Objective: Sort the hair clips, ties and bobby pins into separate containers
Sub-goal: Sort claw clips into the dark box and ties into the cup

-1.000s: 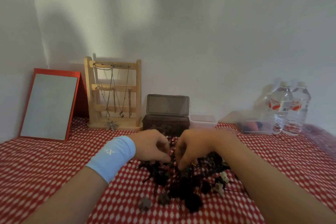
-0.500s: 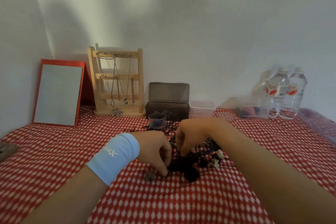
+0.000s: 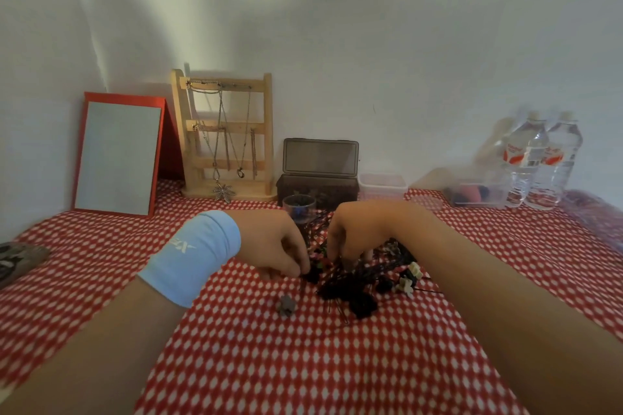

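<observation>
At the middle of the red checked tablecloth (image 3: pixel 303 364) lay the dark pile of hair accessories (image 3: pixel 357 290), mostly unsorted by my judgement. My left hand (image 3: pixel 269 246), in its blue wristband (image 3: pixel 192 256), had its fingers curled down at the pile's left edge. My right hand (image 3: pixel 360 232) had its fingers curled into the top of the pile. Both sets of fingertips were buried in the tangle, so I could not tell whether either hand was closed on a piece or only feeling among them.

A grey clip (image 3: pixel 286 305) lay alone just in front of the pile, thin bobby pins (image 3: pixel 337 310) poked out at its near side, and white flower clips (image 3: pixel 409 278) sat at its right edge. Behind my hands stood a small clear cup (image 3: pixel 298 209), an open dark box (image 3: pixel 317 187) and a clear tub (image 3: pixel 382 185).

The step in hand, I judged, was teasing one piece free. To do that well I needed to pin the tangle with one hand and draw a single item out slowly with the other, since the ties could snag the pins and drag neighbours along. The loose pieces at the edges were the easier ones to take first.
</observation>
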`<state>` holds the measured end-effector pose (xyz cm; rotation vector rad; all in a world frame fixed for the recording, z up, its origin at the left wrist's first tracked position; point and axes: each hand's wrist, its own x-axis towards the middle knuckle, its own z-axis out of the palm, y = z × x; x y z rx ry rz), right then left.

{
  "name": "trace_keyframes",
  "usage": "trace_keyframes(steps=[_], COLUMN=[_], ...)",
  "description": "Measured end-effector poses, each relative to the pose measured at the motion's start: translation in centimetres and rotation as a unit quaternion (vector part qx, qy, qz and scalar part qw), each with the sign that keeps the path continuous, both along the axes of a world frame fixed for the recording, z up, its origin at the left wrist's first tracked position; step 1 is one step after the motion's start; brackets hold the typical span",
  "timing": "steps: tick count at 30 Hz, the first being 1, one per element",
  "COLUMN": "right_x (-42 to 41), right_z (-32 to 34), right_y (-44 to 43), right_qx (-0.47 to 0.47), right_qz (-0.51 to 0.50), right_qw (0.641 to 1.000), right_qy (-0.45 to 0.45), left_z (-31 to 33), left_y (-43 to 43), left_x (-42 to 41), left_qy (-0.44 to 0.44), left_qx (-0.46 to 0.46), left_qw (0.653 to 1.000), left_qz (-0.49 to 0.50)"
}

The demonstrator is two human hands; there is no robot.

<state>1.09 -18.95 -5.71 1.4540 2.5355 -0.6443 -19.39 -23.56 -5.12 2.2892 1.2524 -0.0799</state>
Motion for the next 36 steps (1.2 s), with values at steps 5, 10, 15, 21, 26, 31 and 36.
trace_keyframes(steps=[5,10,15,21,26,31,36], right_x=[-0.8,-0.4,0.9,0.2,0.3,2.0,2.9], right_z=[-0.6,0.1,2.3,1.3,0.7,1.9,2.8], right_y=[-0.1,-0.6,-1.8,-3.6,-3.0,-1.5,1.1], right_qx=[0.029,0.058,0.046,-0.052,-0.039,-0.053,0.008], right_qz=[0.028,0.034,0.032,-0.042,-0.014,-0.011,-0.055], right_qw=[0.998,0.997,0.998,0.989,0.99,0.998,0.994], right_qy=[-0.051,-0.025,-0.033,-0.135,-0.134,-0.025,0.097], left_z=[-1.0,-1.8,-1.7,-0.9,-0.8,-0.8,0.0], left_y=[-0.3,-0.4,-0.6,-0.3,0.0,1.4,5.3], left_x=[0.5,1.3,1.3,1.0,1.4,1.5,2.0], left_qy=[0.045,0.085,0.063,0.043,0.0,-0.055,-0.076], left_qx=[-0.111,-0.091,-0.08,0.0,0.09,0.105,0.196], left_qw=[0.992,0.992,0.995,0.999,0.996,0.992,0.975], left_qz=[0.031,0.037,0.019,-0.01,-0.001,0.034,0.069])
